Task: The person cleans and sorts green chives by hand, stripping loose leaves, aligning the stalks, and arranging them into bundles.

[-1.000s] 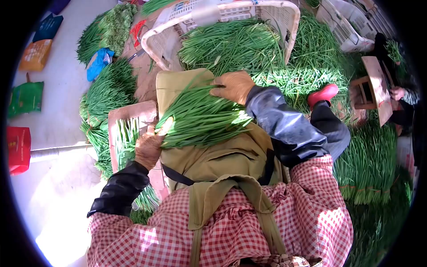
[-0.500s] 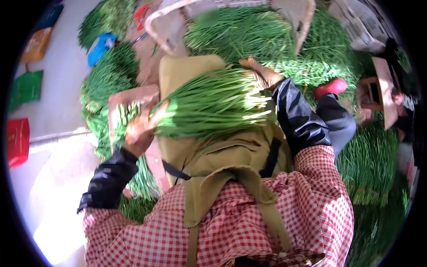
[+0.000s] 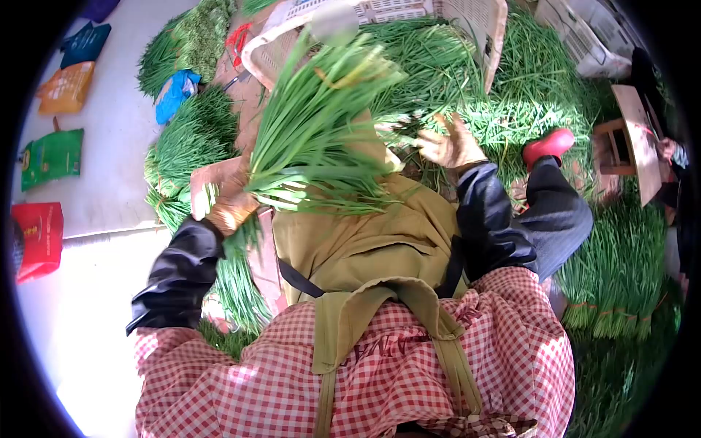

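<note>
My left hand (image 3: 232, 212) is wrapped round the near end of a loose bunch of garlic chives (image 3: 310, 135). Their long green leaves fan up and away over the olive apron (image 3: 365, 241) on my lap, blurred a little by motion. To the right of the bunch, my right hand (image 3: 454, 144) is raised with its fingers spread, holding nothing. It is close to more loose chives (image 3: 526, 124) on the ground. Part of the left fingers is hidden by leaves.
A white plastic crate (image 3: 496, 36) lies ahead with chives spilling from it. Tied bundles (image 3: 613, 270) stand at right, near a wooden stool (image 3: 631, 139) and another person's hand (image 3: 666, 150). More chive heaps (image 3: 193, 131) and a blue bag (image 3: 175, 95) lie left.
The bunch has left my lap, swinging up and to the left in my left hand. My right hand has come away from its right end, and the fingers are now spread.
</note>
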`<state>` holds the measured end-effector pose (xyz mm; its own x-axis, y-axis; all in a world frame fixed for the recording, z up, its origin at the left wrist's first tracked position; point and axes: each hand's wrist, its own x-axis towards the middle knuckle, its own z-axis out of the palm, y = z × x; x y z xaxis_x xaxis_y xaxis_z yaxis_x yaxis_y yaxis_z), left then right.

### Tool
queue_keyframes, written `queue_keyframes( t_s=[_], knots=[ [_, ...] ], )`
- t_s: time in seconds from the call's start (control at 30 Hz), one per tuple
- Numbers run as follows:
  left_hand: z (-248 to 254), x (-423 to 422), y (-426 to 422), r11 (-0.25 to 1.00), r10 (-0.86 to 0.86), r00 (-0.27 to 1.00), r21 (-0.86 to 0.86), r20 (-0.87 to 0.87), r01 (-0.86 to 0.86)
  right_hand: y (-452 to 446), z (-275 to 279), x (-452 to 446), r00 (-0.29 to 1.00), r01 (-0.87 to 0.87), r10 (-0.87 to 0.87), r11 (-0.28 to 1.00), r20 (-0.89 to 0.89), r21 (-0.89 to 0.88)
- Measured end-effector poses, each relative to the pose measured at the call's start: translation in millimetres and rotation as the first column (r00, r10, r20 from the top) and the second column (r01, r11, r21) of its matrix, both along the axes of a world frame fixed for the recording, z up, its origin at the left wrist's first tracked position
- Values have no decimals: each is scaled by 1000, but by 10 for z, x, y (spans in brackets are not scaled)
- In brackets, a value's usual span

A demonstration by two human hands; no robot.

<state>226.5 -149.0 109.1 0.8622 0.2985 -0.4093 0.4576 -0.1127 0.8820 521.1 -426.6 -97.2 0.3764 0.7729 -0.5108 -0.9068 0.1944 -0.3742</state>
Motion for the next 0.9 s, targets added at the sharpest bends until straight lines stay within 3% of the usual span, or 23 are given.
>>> queue_keyframes(
  t_s=[0.03,0.07,0.1,0.13,0.17,0.2,0.23,0.27,0.3,0.33,0.37,0.43,0.5,0.53,0.57,0.6,0.63,0.67,0.7,0.77,0.83,0.87,0.9],
  knots=[
    [-400,-97,187,846,233,972,-493,-1,-203,96,314,-155,997,-61,72,972,-41,226],
    [-379,-99,267,976,69,997,-205,-22,-72,180,586,-132,996,-75,56,931,62,357],
    [-281,-48,192,991,49,998,-127,41,-44,235,814,-58,985,-112,32,868,171,483],
    [-182,0,116,999,29,994,-43,101,-24,241,970,67,969,-188,1,647,245,739],
    [62,152,-138,975,150,953,-200,262,-98,216,1075,161,952,-261,-59,346,299,901],
    [199,212,-240,992,89,967,71,240,-109,142,1164,149,933,-262,-142,361,330,895],
    [362,282,-419,996,-4,973,89,231,-17,79,1097,197,929,-244,-108,538,353,807],
    [307,322,-431,913,289,938,-349,191,-210,152,980,186,948,-162,-74,727,310,667],
    [142,304,-418,609,517,856,-710,17,-353,209,888,117,967,-73,-55,877,248,476],
    [-262,182,-218,739,508,861,-500,-26,-451,244,923,-100,966,-81,10,961,258,266],
    [-445,59,-159,903,307,932,-367,194,-221,226,796,-143,967,-151,39,884,254,442],
    [-340,73,-127,928,321,932,-255,171,-273,191,843,-254,985,-172,121,611,124,773],
    [119,214,-389,980,189,967,36,169,-198,95,1360,-232,955,-177,-49,696,292,696],
    [406,329,-565,966,112,980,214,162,-146,113,1288,-151,945,-250,-28,578,324,777],
    [305,266,-503,978,155,969,106,195,-178,139,1171,-73,931,-324,-8,440,365,837],
    [204,201,-442,979,202,954,-4,222,-206,164,965,-129,970,-218,24,536,244,815],
    [-231,57,-208,854,393,897,-443,205,-273,185,808,-199,989,-130,31,633,142,763],
    [-661,-83,23,543,585,807,-780,85,-311,193,769,-245,994,-72,104,600,11,797],
    [-608,-74,-52,734,504,838,-615,209,-288,209,749,-280,976,0,178,575,-125,818],
    [-607,-110,-86,958,284,897,-141,338,-250,208,996,-314,984,-56,167,623,-63,780],
    [-567,-77,-98,967,254,912,-84,323,-239,256,1175,-319,966,-246,236,735,102,632],
    [-576,-67,-82,971,240,918,-56,316,-234,284,1275,-417,977,-202,158,893,141,403],
    [-586,-59,-67,973,226,924,-29,308,-228,264,1269,-447,977,-205,161,893,142,401]
  ],
)
